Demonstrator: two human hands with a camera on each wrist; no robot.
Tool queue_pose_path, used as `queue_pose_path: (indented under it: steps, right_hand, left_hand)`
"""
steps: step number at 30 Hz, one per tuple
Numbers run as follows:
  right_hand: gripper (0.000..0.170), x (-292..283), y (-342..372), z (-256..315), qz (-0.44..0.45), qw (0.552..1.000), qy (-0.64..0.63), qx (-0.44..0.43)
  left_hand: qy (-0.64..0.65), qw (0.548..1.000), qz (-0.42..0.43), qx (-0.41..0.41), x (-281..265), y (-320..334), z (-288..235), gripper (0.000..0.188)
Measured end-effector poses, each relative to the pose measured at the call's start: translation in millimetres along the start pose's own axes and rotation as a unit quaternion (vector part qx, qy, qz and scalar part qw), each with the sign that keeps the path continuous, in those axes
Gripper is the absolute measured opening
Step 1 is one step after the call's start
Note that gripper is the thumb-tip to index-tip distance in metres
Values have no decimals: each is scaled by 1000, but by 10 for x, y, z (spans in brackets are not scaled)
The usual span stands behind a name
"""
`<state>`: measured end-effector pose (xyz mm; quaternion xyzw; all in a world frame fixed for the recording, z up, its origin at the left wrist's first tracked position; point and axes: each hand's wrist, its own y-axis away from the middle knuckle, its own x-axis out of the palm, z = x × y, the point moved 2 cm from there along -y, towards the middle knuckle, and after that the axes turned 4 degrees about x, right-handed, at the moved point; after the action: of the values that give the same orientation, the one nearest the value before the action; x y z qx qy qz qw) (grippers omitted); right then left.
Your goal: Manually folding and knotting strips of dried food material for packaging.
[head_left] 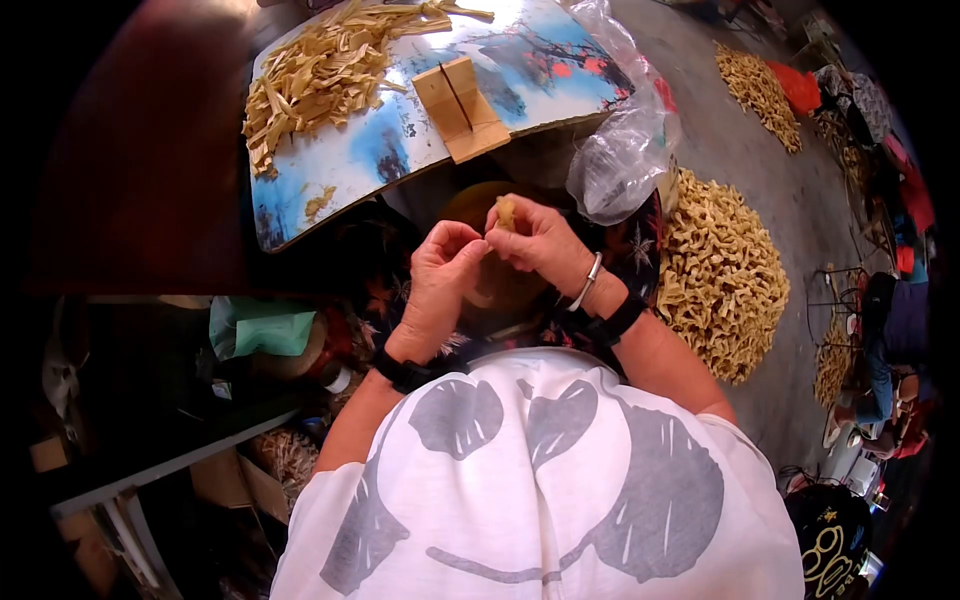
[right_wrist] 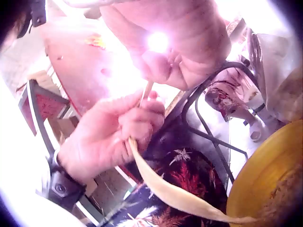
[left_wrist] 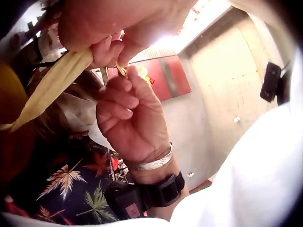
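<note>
Over the lap, my left hand (head_left: 440, 280) and right hand (head_left: 545, 240) meet at the fingertips. Both pinch parts of one pale yellow flat strip. A small bunched bit of the strip (head_left: 505, 212) shows above the right thumb and forefinger. From the left hand (right_wrist: 113, 132) a long tail of the strip (right_wrist: 165, 194) trails toward a yellow basin (right_wrist: 255, 165). The same tail hangs below the left hand (left_wrist: 123, 23) in the left wrist view, while the right hand (left_wrist: 137, 118), with a silver bracelet, curls its fingers opposite. Fingers hide the middle of the strip.
Ahead, a painted table (head_left: 390, 165) bears loose yellow strips (head_left: 320, 80) and a slotted wooden block (head_left: 460, 105). Clear plastic (head_left: 620, 165) hangs off its right edge. A large heap of knotted pieces (head_left: 720, 270) lies on the floor at right; a green bag (head_left: 260, 325) is at left.
</note>
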<state>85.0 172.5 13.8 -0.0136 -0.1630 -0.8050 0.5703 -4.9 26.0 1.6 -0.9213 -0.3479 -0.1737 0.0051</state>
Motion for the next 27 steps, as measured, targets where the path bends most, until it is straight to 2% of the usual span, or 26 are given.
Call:
queue_pose_path:
  steps: [3, 6, 10, 12, 16, 17, 19, 20, 22, 25, 27]
  right_hand:
    - [11, -34, 14, -9, -15, 1000, -13, 14]
    - [12, -13, 17, 42, -23, 1000, 11, 15]
    - [13, -8, -26, 54, -1, 999, 45, -9]
    - [17, -42, -71, 29, -38, 998, 40, -17]
    - [16, -49, -176, 54, -78, 997, -26, -10]
    - [16, -60, -222, 85, -79, 996, -31, -1]
    - [17, -126, -373, 189, -71, 996, -22, -39]
    - [17, -152, -454, 263, -68, 996, -18, -56]
    - [22, -190, -629, 470, -96, 988, 19, -118]
    - [24, -273, -913, 695, -154, 962, 130, -182]
    - [23, -319, -1059, 795, -201, 935, 206, -207]
  left_hand:
    - [17, 998, 18, -49, -77, 50, -63, 13]
    - [-54, 996, 31, -58, -21, 9, -109, 15]
    - [-134, 989, 62, -22, 98, -70, -231, 15]
    - [-148, 987, 56, -31, 51, -114, -163, 15]
    - [-214, 975, 48, 43, 21, -190, -187, 16]
    - [-244, 966, 48, 69, -5, -276, -198, 16]
    - [-306, 944, 42, 119, 1, -454, -315, 16]
    - [-393, 899, 32, 189, 68, -529, -503, 13]
    - [-484, 825, 14, 289, 111, -718, -750, 10]
    - [-505, 792, -22, 342, 19, -1065, -883, 13]
    - [-514, 796, -41, 316, -95, -1275, -881, 12]
